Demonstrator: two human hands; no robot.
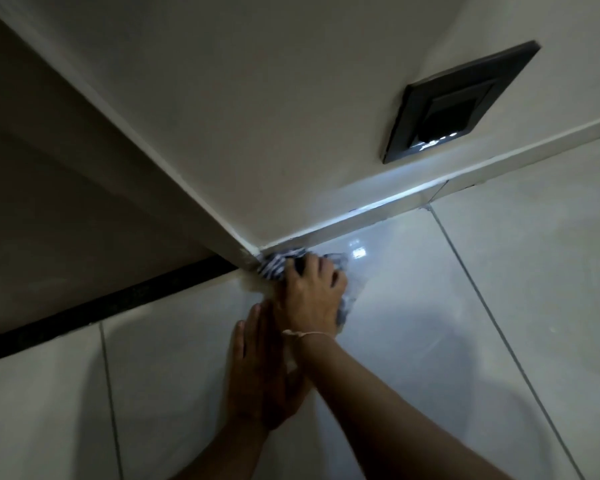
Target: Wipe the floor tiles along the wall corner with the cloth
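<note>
Left hand (257, 372) nearest, fingers straight and together, flat on glossy pale floor tiles (430, 306), holding nothing. Right hand (309, 296) beyond it, thin cord bracelet (307, 335) at wrist, fingers clamped on crumpled blue-and-white striped cloth (278, 263), pressed into wall corner. Pale skirting board (395, 202) meets tiles there. Black square wall plate (461, 102) on cream wall (274, 116) farther right. Dark floor strip (101, 303) runs left.

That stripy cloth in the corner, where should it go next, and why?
Probably slide the striped blue-and-white cloth rightwards along the pale skirting board. The right hand presses it at the very corner, and glossy white floor tiles stretch on beside that wall.
</note>
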